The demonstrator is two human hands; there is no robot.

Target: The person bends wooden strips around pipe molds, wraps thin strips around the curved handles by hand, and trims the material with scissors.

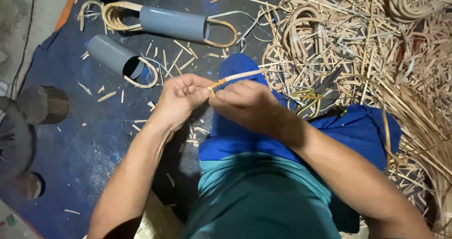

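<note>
Two bare hands meeting, left hand (181, 97) and right hand (245, 102) both pinching a thin pale rattan strip (238, 76), grey plastic pipe (173, 23) beyond on the blue floor mat (89, 145)

This is a floor-level cane-weaving workshop. A dark blue mat (89, 145) covers the ground, littered with cut cane slivers. A large heap of cane strips and offcuts (367, 46) lies to the right, with coiled cane loops among them. 2 grey pipe sections (172, 23) hold bent cane hoops.
</note>
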